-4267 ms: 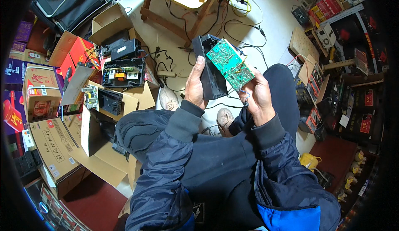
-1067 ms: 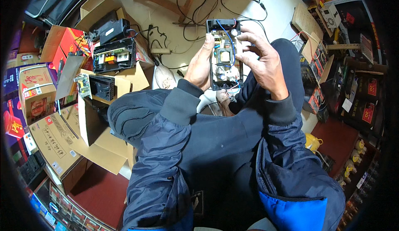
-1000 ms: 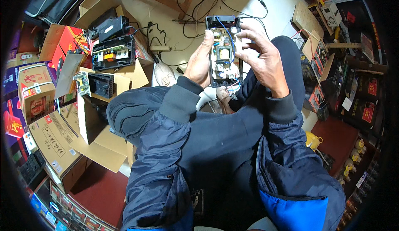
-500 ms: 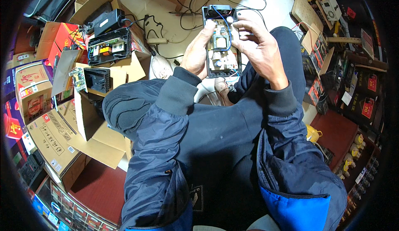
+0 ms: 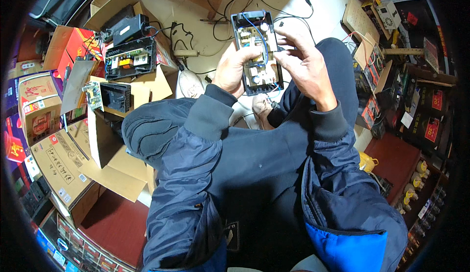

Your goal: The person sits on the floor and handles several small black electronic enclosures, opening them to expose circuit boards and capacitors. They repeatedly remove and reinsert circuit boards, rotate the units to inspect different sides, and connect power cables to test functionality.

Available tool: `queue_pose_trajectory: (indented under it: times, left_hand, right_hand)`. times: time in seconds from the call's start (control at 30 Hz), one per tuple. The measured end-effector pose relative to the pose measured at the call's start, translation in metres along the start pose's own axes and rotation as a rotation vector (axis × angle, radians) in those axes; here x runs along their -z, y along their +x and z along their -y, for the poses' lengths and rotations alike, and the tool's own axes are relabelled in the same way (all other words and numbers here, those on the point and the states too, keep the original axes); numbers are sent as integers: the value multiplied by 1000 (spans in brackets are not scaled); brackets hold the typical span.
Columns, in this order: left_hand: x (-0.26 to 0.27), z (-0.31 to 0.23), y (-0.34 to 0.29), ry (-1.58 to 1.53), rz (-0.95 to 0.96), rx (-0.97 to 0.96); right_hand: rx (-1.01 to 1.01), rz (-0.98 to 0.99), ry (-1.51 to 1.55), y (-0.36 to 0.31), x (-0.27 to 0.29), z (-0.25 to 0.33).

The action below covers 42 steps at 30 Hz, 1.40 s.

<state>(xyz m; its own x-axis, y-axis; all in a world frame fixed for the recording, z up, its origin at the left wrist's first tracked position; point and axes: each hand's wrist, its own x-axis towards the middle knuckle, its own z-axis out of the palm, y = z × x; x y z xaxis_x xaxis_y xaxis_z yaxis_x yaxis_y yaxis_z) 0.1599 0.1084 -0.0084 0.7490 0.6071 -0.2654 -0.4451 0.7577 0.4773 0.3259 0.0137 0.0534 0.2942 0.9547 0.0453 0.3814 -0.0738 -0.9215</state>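
A black open charger case (image 5: 247, 90) with a circuit board (image 5: 257, 70) inside is held up above my lap, in front of my knees. My left hand (image 5: 232, 69) grips its left side, the thumb lying across the board's components. A blue wire (image 5: 262, 33) runs along the board, and a small black fan (image 5: 252, 15) sits at the far end. At the case's right edge is my right hand (image 5: 307, 67); its thumb and curled fingers are apart, with the thumb tip by the rim. Whether it touches the case is hard to tell.
On the left, another open charger (image 5: 130, 59), a black adapter (image 5: 129, 29) and a loose circuit board (image 5: 93, 95) rest on cardboard boxes (image 5: 63, 167). Cables (image 5: 225, 17) and a power strip (image 5: 186, 53) lie on the floor ahead. Boxed goods (image 5: 433, 113) line the right side.
The case has tilted and shifted slightly left. My left thumb has slid from the case's upper left edge onto the middle of the board. My right fingers have drawn back from the board.
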Motion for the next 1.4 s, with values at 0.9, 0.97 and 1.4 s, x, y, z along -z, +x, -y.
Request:
queue_pose_trajectory:
  times: [0.9, 0.97, 1.4]
  left_hand:
    - [-9, -5, -11, 480, 75, -7]
    - [-9, -8, -14, 504, 87, -3]
    - [-9, -8, -15, 552, 131, 3]
  right_hand:
    - [-35, -211, 374, 1, 8, 10]
    - [-22, -202, 418, 3, 11, 8]
    - [-162, 10, 568, -3, 21, 16]
